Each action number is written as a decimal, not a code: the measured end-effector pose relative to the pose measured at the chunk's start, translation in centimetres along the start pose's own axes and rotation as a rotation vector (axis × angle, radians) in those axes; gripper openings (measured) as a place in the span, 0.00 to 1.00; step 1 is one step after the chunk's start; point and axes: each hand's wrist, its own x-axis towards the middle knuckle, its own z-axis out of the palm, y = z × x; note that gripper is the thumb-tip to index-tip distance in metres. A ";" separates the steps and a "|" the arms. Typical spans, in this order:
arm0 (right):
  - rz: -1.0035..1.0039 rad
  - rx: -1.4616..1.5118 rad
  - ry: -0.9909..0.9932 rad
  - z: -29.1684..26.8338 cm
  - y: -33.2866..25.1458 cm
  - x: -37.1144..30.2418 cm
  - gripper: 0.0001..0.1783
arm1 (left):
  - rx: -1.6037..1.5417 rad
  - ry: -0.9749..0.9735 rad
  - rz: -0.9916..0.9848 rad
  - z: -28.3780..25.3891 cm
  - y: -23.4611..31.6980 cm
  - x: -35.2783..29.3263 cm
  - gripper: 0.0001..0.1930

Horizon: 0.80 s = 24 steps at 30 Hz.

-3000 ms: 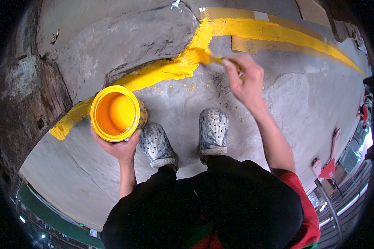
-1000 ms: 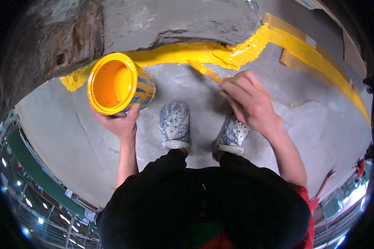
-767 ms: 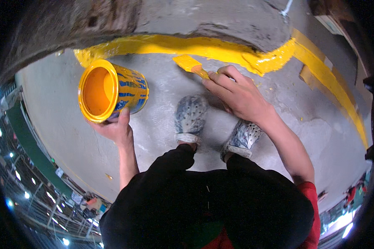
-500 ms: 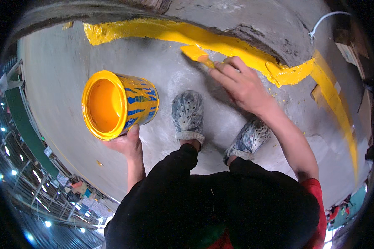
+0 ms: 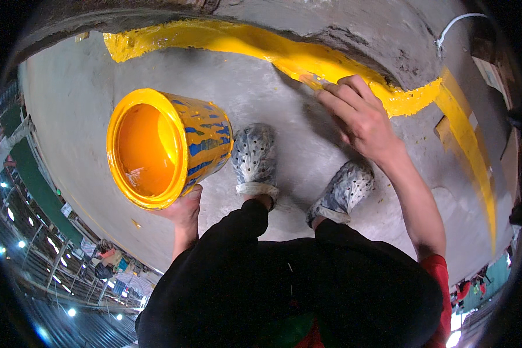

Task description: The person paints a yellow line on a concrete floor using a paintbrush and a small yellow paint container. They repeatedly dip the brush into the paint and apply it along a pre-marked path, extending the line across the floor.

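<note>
My left hand (image 5: 182, 210) is closed around the lower side of a paint can (image 5: 206, 139), which is streaked yellow over blue. The can tilts toward me, and orange-yellow paint shows inside it. My right hand (image 5: 359, 116) grips a yellow-coated paintbrush (image 5: 310, 79) by its handle, mostly hidden under the fingers. The brush end meets the lower edge of a wet yellow stripe (image 5: 232, 40); its bristles blend into the paint there. This stripe runs along the foot of a rough grey concrete base.
My feet, in mottled grey clogs (image 5: 255, 158), stand on the grey floor (image 5: 214, 75). A thinner yellow line (image 5: 475, 162) curves down at the right beside a cardboard piece (image 5: 445, 132). A white cable (image 5: 455, 24) sticks up at the upper right.
My right hand has moved right and slightly forward, bringing the brush from above bare floor onto the stripe's edge. The can sits slightly lower and looks larger.
</note>
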 end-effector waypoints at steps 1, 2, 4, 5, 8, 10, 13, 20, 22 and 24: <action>0.012 -0.005 -0.012 -0.4 0.1 -0.4 0.30 | -0.019 0.003 -0.003 0.1 0.0 0.0 0.35; 0.023 -0.007 -0.014 -0.7 0.1 -0.7 0.30 | -0.032 0.002 -0.011 0.2 0.1 0.0 0.35; 0.048 -0.010 -0.026 -1.6 0.3 -1.4 0.29 | -0.034 0.003 -0.022 0.3 0.2 0.0 0.35; 0.040 -0.021 -0.018 -2.0 0.4 -1.7 0.29 | -0.023 0.004 -0.024 0.3 0.1 0.1 0.35; 0.044 -0.045 -0.014 -3.2 0.6 -2.9 0.28 | -0.003 0.012 -0.022 0.5 0.1 0.2 0.37; 0.069 -0.055 -0.027 -4.0 0.8 -3.9 0.27 | -0.016 0.012 -0.008 0.7 0.1 0.2 0.37; 0.113 -0.086 -0.042 -5.0 0.8 -5.5 0.26 | -0.027 0.010 -0.019 1.0 0.2 0.2 0.39; 0.116 -0.146 -0.041 -7.6 -0.6 -6.9 0.30 | 0.031 -0.071 0.011 0.7 -0.1 -0.5 0.39; 0.082 -0.142 -0.004 -7.3 -0.9 -6.7 0.31 | 0.079 -0.148 0.089 0.6 -0.5 -0.8 0.39; 0.123 -0.111 -0.016 -6.5 -0.8 -6.5 0.28 | 0.135 -0.237 0.188 0.8 -0.9 -0.9 0.39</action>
